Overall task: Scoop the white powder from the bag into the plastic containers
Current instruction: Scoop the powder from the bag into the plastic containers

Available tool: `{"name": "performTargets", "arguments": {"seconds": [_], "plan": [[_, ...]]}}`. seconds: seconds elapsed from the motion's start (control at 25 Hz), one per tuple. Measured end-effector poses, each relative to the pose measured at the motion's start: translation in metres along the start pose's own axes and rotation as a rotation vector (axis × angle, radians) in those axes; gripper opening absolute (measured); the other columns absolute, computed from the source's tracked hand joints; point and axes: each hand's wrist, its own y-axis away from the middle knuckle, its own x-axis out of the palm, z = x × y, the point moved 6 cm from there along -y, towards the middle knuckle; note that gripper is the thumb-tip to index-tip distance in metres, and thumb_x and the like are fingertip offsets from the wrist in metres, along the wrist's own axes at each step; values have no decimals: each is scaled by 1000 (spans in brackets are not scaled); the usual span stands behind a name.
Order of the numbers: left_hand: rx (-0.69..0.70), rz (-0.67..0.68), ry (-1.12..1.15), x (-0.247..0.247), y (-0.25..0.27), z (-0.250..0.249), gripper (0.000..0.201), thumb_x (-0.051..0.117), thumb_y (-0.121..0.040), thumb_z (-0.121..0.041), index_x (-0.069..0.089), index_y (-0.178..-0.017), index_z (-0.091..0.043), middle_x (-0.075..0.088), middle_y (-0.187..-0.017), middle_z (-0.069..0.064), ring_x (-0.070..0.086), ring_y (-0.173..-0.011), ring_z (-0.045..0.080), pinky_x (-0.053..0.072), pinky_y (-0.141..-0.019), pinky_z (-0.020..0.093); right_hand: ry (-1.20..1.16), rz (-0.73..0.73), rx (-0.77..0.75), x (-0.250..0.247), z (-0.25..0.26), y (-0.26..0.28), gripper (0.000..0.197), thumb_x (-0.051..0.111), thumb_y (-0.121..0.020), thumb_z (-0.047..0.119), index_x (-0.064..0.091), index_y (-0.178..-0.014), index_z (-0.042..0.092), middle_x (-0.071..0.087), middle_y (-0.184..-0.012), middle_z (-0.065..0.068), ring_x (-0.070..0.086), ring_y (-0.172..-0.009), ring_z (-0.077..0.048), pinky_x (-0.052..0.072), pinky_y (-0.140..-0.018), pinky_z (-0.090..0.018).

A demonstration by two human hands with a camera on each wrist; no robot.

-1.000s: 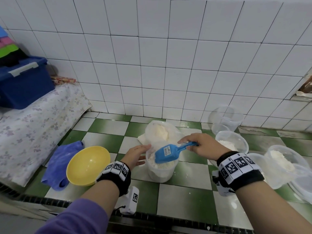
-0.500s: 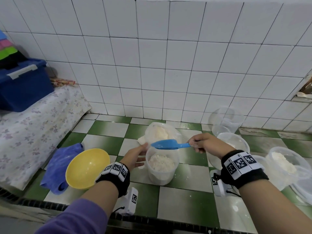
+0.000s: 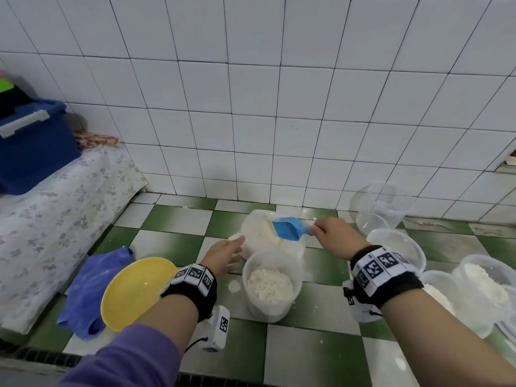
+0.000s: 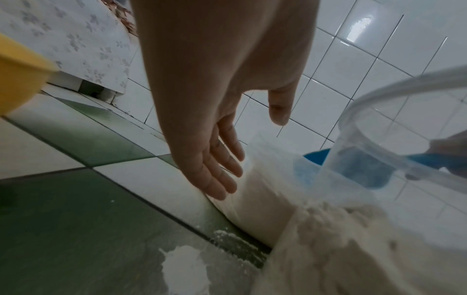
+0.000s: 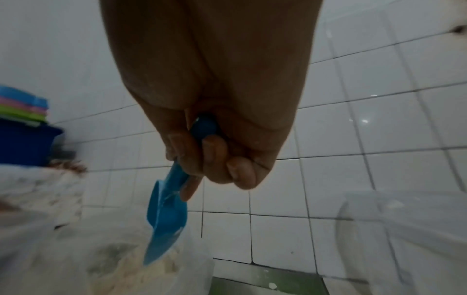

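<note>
The clear plastic bag of white powder (image 3: 258, 233) stands on the tiled counter, just behind a clear plastic container (image 3: 270, 300) that is part full of powder. My right hand (image 3: 332, 233) grips the handle of a blue scoop (image 3: 289, 229), whose blade dips into the bag's open mouth. In the right wrist view the scoop (image 5: 166, 219) points down with its tip in the powder (image 5: 126, 269). My left hand (image 3: 223, 254) is held flat, fingers straight, against the bag's left side; the left wrist view shows the fingers (image 4: 217, 175) beside the bag (image 4: 260, 195).
A yellow bowl (image 3: 136, 291) and a blue cloth (image 3: 92, 286) lie to the left. Empty clear containers (image 3: 379, 208) stand at the back right, powder-filled ones (image 3: 480, 283) at the right edge. A blue box (image 3: 30, 146) sits on a floral cloth (image 3: 55, 219). The tiled wall is close behind.
My right hand has carried the scoop from over the front container back into the bag. My left hand has left that container's side and moved up to the bag.
</note>
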Motion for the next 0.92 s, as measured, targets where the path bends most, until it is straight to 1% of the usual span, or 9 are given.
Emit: {"name": "performTargets", "arguments": {"seconds": [0.16,0.28,0.4,0.52,0.6,0.64,0.72,0.8,0.92], "plan": [[-139,108,-8,19,0,-2,42,62,-90,-44,56,-103,-4,66,-96,14,65,-83,26,55,-73,36,461,97,-65,17,20,-20,26,38,-99,23,59,-94,8,59,-89,-9,57,-81,-27,41,-66,-30],[-176,153,-18,26,-6,-3,47,62,-92,-36,52,-120,1,67,-105,19,66,-87,28,55,-68,35,492,187,-50,26,22,-31,27,39,-97,25,59,-90,8,56,-84,-8,53,-74,-24,41,-65,-30],[-165,139,-19,25,-17,-6,41,57,-96,-22,48,-128,3,67,-103,18,66,-83,27,54,-67,35,364,237,-32,30,14,-44,29,40,-95,23,55,-78,5,52,-75,-6,50,-71,-24,38,-61,-28],[-165,131,14,23,-26,-6,35,51,-98,-10,48,-129,7,67,-94,17,65,-79,26,54,-67,34,181,287,-17,34,0,-54,36,42,-95,24,63,-78,0,53,-66,-6,47,-65,-23,36,-56,-28],[-160,153,22,22,-31,-5,34,48,-98,-9,49,-128,8,67,-93,17,66,-79,26,54,-68,34,56,320,-3,40,-11,-59,38,43,-96,29,68,-72,12,58,-66,-9,47,-63,-21,37,-56,-27],[-156,166,23,21,-33,-5,34,48,-99,-9,49,-128,8,68,-93,17,66,-79,26,54,-67,34,3,333,11,44,-17,-61,39,44,-96,32,68,-69,18,62,-70,-15,46,-62,-21,38,-58,-27],[-156,205,21,21,-34,-5,31,49,-99,-10,51,-126,7,68,-93,15,66,-79,24,54,-65,32,-145,331,71,48,-27,-62,39,45,-96,35,72,-72,20,61,-70,-21,44,-58,-20,40,-58,-27],[-161,261,31,24,-32,-7,26,49,-100,-11,53,-121,4,68,-94,13,67,-80,23,56,-62,29,-338,330,151,52,-30,-58,40,46,-97,33,74,-83,9,47,-55,-9,35,-48,-18,34,-50,-25],[-139,311,28,24,-34,-8,24,48,-100,-15,54,-118,0,68,-97,12,66,-83,22,56,-64,27,-598,369,243,66,-29,-53,39,45,-100,25,71,-90,-2,32,-49,1,26,-43,-13,25,-45,-22]]}}
